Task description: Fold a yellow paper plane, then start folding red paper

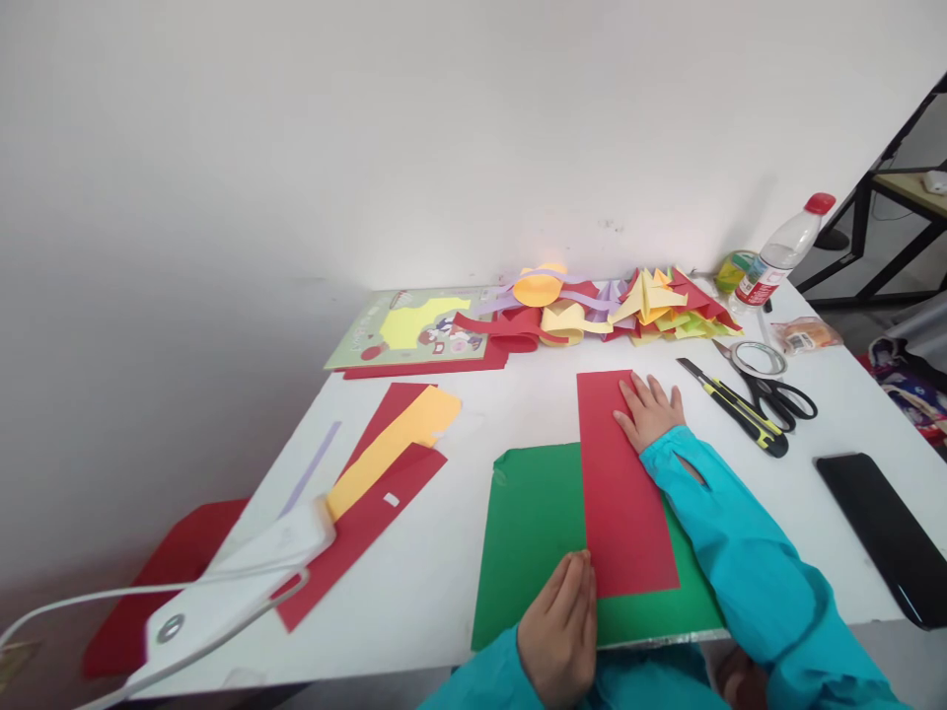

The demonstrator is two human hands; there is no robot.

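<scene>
A folded-looking strip of red paper (625,483) lies over a green sheet (529,523) at the front of the table. At its lower left edge my left hand (558,621) is closed, fingers pressed together on the red paper. My right hand (652,412) lies flat with fingers spread, touching the upper right edge of that red paper. Right of it rest a yellow-and-black utility knife (736,406) and black-handled scissors (773,394), with a roll of tape (759,359) on the scissors.
Paper strips, including an orange one (396,439), lie left, partly under a white power strip (237,582) with a cable. Folded paper shapes (647,301) and a printed green sheet (351,340) line the wall. A plastic bottle (776,258) stands back right; a black phone (884,532) lies near right.
</scene>
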